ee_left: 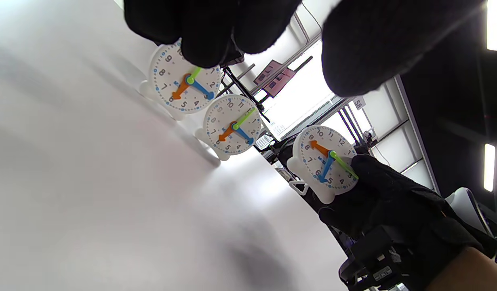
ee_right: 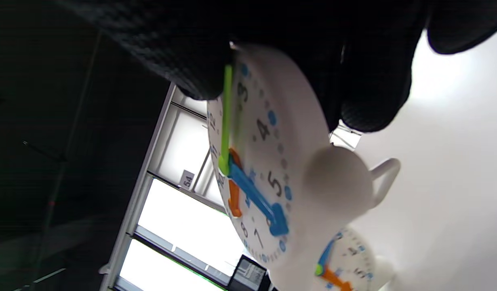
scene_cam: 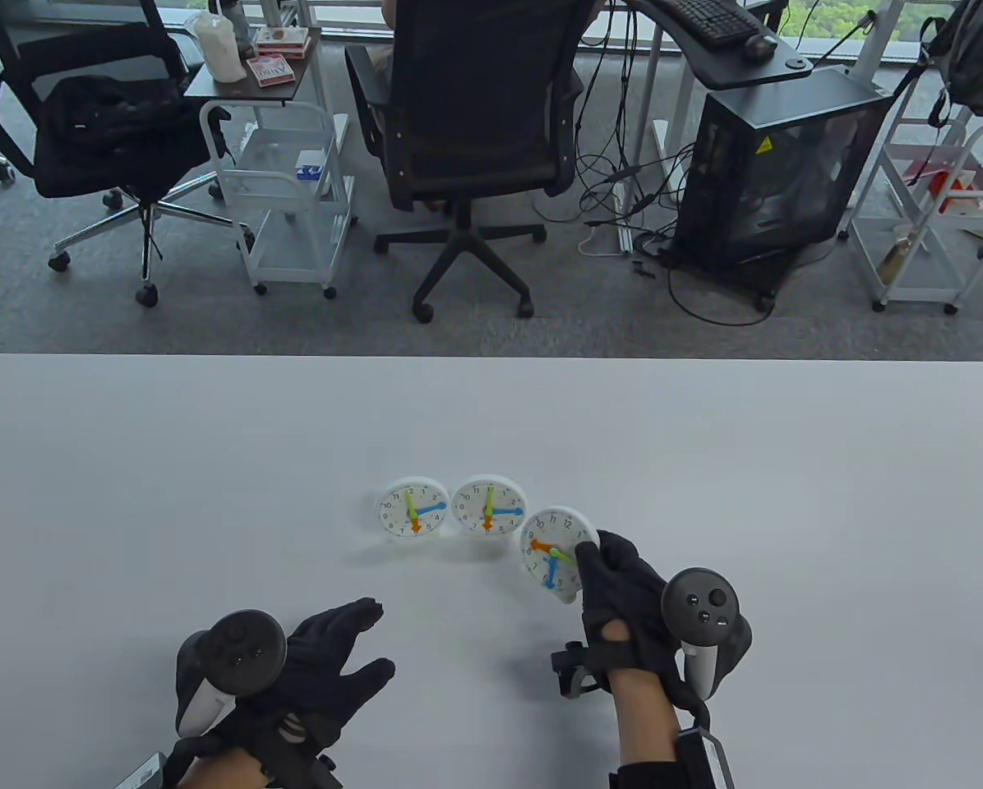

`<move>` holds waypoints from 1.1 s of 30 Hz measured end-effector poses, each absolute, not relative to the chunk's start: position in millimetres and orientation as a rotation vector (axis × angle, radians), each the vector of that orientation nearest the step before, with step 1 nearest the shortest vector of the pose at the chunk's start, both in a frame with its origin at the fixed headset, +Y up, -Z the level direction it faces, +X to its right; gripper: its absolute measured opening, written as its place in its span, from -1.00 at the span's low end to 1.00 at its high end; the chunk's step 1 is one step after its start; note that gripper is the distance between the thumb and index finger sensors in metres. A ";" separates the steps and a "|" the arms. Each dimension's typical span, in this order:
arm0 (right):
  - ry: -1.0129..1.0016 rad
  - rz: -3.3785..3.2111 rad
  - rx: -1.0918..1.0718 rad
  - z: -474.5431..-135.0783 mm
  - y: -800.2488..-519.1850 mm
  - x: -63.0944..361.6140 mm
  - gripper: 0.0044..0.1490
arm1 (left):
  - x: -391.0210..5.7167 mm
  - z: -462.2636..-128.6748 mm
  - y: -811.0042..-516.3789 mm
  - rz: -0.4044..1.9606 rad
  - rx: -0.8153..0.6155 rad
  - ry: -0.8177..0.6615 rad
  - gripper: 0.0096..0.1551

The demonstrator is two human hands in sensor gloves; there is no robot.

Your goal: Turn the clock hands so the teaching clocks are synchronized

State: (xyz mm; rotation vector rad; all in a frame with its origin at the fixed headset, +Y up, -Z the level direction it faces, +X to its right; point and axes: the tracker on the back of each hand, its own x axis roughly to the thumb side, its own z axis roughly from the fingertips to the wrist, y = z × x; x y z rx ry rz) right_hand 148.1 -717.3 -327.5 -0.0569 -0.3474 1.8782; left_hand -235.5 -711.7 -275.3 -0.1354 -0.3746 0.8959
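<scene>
Table view: third teaching clock point(scene_cam: 554, 552) gripped at right edge by right hand point(scene_cam: 623, 608), fingertip laid on green hand point(scene_cam: 565, 555); left hand point(scene_cam: 311, 666) spread (idle), well apart.

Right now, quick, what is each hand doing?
Left hand: open, fingers spread, holding nothing.
Right hand: holding the right clock by its edge.

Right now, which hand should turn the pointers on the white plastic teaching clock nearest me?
The right hand. It already grips the nearest white teaching clock, with a finger at its green pointer. The left hand hovers open, away from all three clocks.
</scene>
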 end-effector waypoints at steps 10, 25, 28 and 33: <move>-0.159 1.697 0.254 -306.0 -695.3 90.3 -0.34 | -250.8 -276.3 -708.9 1.209 -0.092 -0.340 -0.09; -0.008 1.723 0.482 -278.9 -690.6 27.5 -0.34 | -242.5 -274.9 -712.8 1.470 -0.236 -0.439 -0.20; -0.025 1.722 0.479 -278.8 -690.1 28.1 -0.35 | -242.5 -274.8 -712.3 1.466 -0.238 -0.433 -0.28; -0.027 1.720 0.474 -278.5 -690.8 27.4 -0.35 | -243.6 -274.8 -711.7 1.459 -0.240 -0.424 -0.36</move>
